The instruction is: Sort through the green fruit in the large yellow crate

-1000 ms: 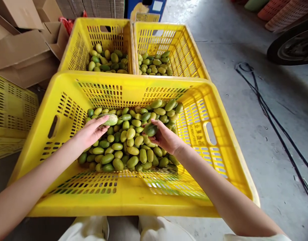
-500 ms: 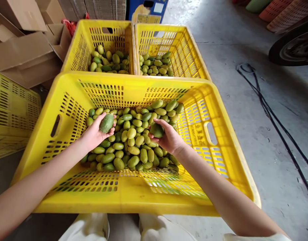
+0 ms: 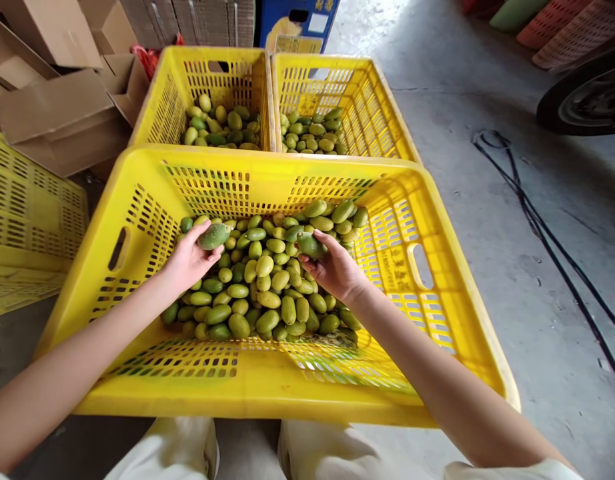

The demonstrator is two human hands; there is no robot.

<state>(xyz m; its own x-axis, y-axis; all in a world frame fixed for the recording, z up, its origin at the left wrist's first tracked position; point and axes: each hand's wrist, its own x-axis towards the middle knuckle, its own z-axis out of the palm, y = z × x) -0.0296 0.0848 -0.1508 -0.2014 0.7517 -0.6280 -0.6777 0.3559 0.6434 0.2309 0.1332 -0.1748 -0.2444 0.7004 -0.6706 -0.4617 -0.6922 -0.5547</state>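
Note:
My left hand (image 3: 192, 257) is closed around a green oval fruit (image 3: 214, 237), which lies nearly level in its fingers, one end pointing right. In my right hand (image 3: 337, 267) is another green oval fruit (image 3: 311, 245), gripped between thumb and fingers, its stem end facing up and left. Both hands hover over a large yellow crate (image 3: 282, 393) with slotted walls. Below them, a heap of green and yellowish oval fruits (image 3: 268, 300) covers much of the crate's bottom. Part of the heap is hidden by my hands.
Behind stand two more yellow crates, one at left (image 3: 162, 100) and one at right (image 3: 382, 113), with similar fruits. Cardboard boxes (image 3: 62, 107) and another yellow crate (image 3: 27, 213) are on the left. A black cable (image 3: 527, 207) and a wheel (image 3: 587, 100) are to the right.
In my left hand the fruit has turned from nearly upright to lying sideways. My right hand has tilted its fruit, showing more of its side and stem end.

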